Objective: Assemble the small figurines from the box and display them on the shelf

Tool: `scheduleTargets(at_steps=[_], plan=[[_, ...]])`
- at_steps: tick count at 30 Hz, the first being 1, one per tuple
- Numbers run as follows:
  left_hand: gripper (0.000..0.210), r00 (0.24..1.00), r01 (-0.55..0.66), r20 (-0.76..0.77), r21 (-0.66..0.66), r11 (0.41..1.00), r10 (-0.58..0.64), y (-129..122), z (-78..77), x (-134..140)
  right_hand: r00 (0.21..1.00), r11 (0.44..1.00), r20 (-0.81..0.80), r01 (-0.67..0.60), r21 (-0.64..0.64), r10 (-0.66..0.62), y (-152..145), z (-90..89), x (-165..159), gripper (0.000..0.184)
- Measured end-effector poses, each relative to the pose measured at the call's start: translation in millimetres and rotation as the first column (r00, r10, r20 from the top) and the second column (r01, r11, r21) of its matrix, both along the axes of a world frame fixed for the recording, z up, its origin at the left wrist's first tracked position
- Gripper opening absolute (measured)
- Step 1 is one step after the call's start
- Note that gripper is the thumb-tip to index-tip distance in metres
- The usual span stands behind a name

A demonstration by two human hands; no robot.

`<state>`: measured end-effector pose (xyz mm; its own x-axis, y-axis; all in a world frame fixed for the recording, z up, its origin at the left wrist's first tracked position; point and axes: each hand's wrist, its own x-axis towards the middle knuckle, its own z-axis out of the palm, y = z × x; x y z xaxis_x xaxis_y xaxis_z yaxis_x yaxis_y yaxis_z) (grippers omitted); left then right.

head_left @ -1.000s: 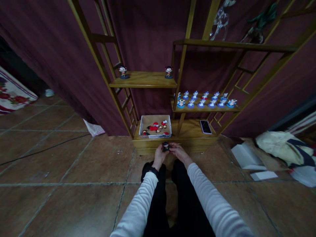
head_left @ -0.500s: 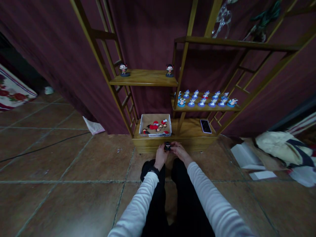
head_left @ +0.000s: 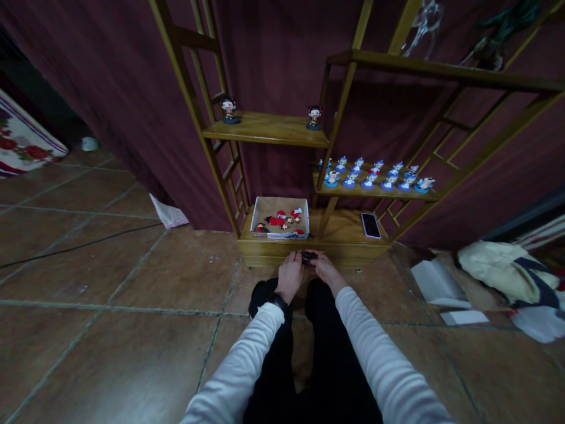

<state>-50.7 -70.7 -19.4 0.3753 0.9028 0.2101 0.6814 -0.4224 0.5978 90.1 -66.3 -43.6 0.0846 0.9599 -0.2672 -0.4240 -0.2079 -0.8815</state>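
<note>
Left hand (head_left: 290, 277) and right hand (head_left: 326, 270) both grasping small dark figurine (head_left: 308, 257), before front edge of bottom shelf (head_left: 346, 224). Light, steady two-sided fingertip pinch probably best; hard squeeze could cause slip.

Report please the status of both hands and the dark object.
Left hand and right hand both holding dark object. Object's details unclear. Open box just beyond.

Arms (head_left: 379, 347) stretched forward, left hand (head_left: 290, 277), right hand (head_left: 326, 271) close together; fingers (head_left: 294, 258) curled inward
</note>
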Motion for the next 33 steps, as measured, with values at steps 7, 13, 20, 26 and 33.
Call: scheduleTargets(at_steps=[7,13,20,26,33], plan=[[0.045,0.979,0.098,-0.189,0.105,0.990,-0.077,7,6.0,-3,0.999,0.999,0.010,0.034,0.006,-0.034,1,0.9,-1,0.039],[0.042,0.929,0.139,-0.364,0.172,0.975,-0.068,5,5.9,-3,0.999,1.000,0.024,0.031,0.004,-0.031,2,-3.4,0,0.039],[0.044,0.886,0.168,-0.463,0.256,0.952,-0.032,4,5.5,-2,0.999,0.999,0.029,0.028,0.034,-0.029,1,-5.8,1,0.038],[0.045,0.884,0.166,-0.465,0.231,0.959,-0.041,4,6.1,-2,0.999,0.999,0.030,0.022,0.025,-0.023,1,-6.9,3,0.040],[0.044,0.899,0.148,-0.436,0.191,0.970,-0.051,2,6.6,-2,1.000,1.000,0.012,-0.001,0.029,0.001,3,-10.6,4,0.040]])
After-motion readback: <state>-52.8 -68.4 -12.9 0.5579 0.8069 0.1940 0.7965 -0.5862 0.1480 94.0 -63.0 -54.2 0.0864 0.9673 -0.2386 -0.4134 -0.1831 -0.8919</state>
